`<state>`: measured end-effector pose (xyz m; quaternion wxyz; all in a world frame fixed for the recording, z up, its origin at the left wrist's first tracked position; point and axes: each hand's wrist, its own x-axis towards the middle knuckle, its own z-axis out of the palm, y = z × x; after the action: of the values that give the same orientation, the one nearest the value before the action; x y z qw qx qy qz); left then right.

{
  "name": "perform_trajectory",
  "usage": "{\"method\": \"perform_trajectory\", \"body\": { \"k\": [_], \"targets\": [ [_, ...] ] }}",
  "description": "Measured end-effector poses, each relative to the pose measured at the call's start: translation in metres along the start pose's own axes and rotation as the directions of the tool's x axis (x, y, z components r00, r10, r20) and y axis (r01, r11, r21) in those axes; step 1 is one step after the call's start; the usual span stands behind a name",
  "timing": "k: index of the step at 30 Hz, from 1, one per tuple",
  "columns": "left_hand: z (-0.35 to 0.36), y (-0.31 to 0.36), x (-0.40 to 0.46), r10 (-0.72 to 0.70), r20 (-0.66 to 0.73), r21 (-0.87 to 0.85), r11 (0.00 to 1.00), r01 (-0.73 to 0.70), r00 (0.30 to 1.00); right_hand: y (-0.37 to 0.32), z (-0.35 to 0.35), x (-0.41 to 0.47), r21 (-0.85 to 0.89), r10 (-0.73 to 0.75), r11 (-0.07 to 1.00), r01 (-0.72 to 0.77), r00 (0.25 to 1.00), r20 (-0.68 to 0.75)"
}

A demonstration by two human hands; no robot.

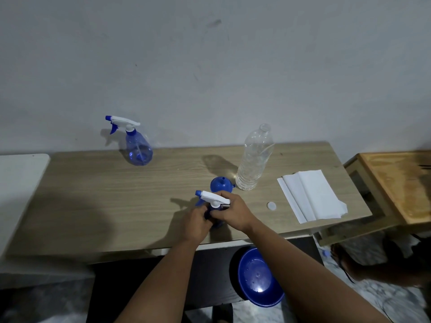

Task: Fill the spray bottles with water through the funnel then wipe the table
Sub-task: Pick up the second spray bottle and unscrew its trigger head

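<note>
A blue spray bottle with a white trigger head (211, 198) stands near the front of the wooden table (105, 194). My left hand (197, 223) wraps around its body, which is mostly hidden. My right hand (233, 212) grips the white head from the right. Just behind it a blue funnel (221, 184) lies upside down on the table. A second blue spray bottle (137, 145) with water in it stands at the back left. A clear plastic water bottle (255, 159) without a cap stands right of the funnel, and looks nearly empty.
Folded white paper towels (312, 197) lie at the table's right end, with a small white cap (271, 206) beside them. A blue basin (258, 278) sits on the floor under the front edge. A wooden stand (396, 185) adjoins the right, a white surface (18, 183) the left.
</note>
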<state>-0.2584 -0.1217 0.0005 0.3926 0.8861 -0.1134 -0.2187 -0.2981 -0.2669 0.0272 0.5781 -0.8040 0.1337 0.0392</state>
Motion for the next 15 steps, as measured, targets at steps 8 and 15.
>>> {"method": "perform_trajectory", "body": {
  "k": [8, 15],
  "targets": [
    [-0.0029, -0.0018, 0.0008, -0.015, 0.035, -0.011, 1.0, 0.015, 0.999, 0.0018, -0.0005, 0.0022, 0.021, 0.026, 0.999, -0.025, 0.999, -0.029],
    [-0.0053, -0.0008, 0.0006, 0.002, 0.022, 0.03, 1.0, -0.002, 1.0, -0.002, 0.0007, 0.0019, 0.016, 0.006, 1.0, -0.005, 0.999, -0.038]
  ]
}}
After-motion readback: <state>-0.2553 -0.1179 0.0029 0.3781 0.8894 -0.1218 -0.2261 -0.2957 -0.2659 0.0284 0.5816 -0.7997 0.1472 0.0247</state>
